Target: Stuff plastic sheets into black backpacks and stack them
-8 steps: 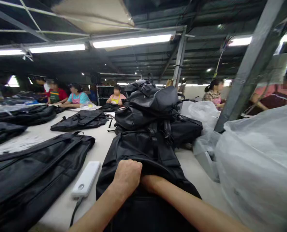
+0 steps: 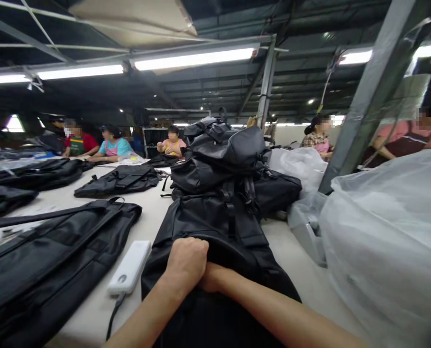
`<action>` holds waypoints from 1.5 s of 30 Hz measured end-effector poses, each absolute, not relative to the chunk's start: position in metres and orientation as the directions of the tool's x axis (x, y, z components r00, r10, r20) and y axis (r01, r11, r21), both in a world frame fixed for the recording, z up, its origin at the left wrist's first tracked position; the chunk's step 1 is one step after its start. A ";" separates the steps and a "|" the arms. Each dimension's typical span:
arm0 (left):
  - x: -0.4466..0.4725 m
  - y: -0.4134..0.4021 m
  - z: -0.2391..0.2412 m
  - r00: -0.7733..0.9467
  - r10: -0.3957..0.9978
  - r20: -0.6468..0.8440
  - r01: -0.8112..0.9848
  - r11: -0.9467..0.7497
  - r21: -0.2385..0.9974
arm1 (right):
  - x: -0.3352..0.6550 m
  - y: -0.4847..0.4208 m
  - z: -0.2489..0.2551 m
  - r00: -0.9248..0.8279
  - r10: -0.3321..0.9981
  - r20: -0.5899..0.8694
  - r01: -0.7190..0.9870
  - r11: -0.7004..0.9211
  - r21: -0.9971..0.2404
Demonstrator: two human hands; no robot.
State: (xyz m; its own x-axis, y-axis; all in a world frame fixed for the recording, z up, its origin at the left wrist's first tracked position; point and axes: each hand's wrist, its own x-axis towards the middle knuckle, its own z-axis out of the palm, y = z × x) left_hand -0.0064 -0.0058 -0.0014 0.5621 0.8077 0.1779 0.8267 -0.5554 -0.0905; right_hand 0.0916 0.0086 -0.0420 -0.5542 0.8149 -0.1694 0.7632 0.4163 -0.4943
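- Left hand point(image 2: 186, 261) curled into a fist, gripping the edge of a black bag point(image 2: 215, 227) on the bench point(image 2: 92, 314).
- Right hand point(image 2: 210, 279) mostly hidden behind the left; grip impossible to tell.
- White power bank point(image 2: 130, 267) just left of the left hand.
- Pile of bags point(image 2: 226, 154) beyond the hands.

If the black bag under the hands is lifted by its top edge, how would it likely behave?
The black bag would probably sag and fold, since it lies flat and creased on the table. Its smooth, slightly glossy surface may slip under a loose grip. The left hand is fisted on its edge, the right hand mostly hidden behind it, so bunching the fabric seems feasible.
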 end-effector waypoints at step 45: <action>0.016 -0.036 -0.041 0.528 0.840 -0.123 0.845 -0.507 0.168 | 0.162 0.001 0.024 -0.387 0.922 -0.006 0.922 0.387 0.011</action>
State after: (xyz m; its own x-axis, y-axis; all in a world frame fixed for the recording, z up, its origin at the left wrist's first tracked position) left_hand 0.0157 -0.0357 -0.0406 0.5284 0.8401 -0.1227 0.8453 -0.5072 0.1677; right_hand 0.1618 0.0009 0.0244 -0.3872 0.9220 -0.0058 0.9219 0.3872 0.0109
